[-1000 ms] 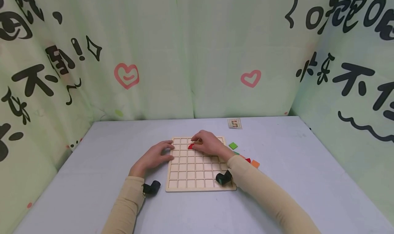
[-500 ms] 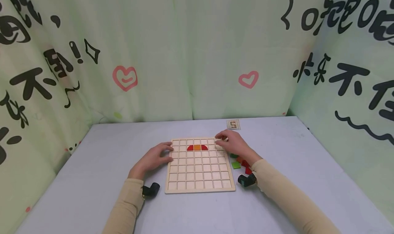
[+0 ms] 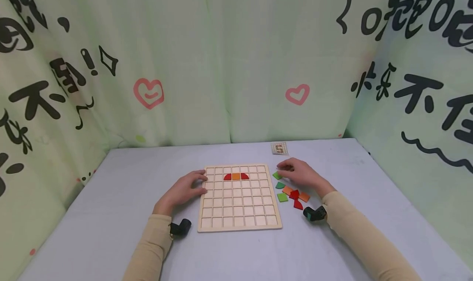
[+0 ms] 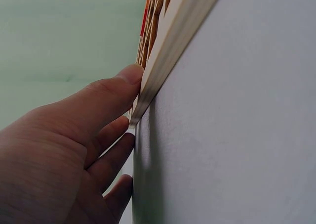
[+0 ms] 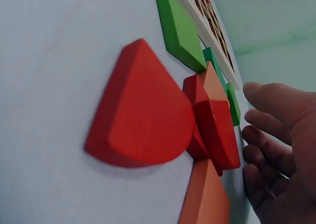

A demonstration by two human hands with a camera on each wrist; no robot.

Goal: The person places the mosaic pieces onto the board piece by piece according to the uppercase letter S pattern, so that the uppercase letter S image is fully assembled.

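Note:
A square wooden grid board lies on the table. Near its far side, an orange square sits in a row between two red quarter-round pieces, a left one and a right one. My left hand rests against the board's left edge; in the left wrist view the thumb touches the frame. Beyond the right edge, my right hand hovers with loosely bent fingers, its tips close by a light green square. Nothing shows between those fingers in the right wrist view.
Loose pieces lie in a cluster right of the board: a dark green one, another light green square, orange squares and several red ones. A small patterned card lies at the table's far edge. Printed curtains surround the table.
My right hand has left the row of pieces on the board and moved right, over to the loose pieces, uncovering the row. My left hand has stayed at the board's edge.

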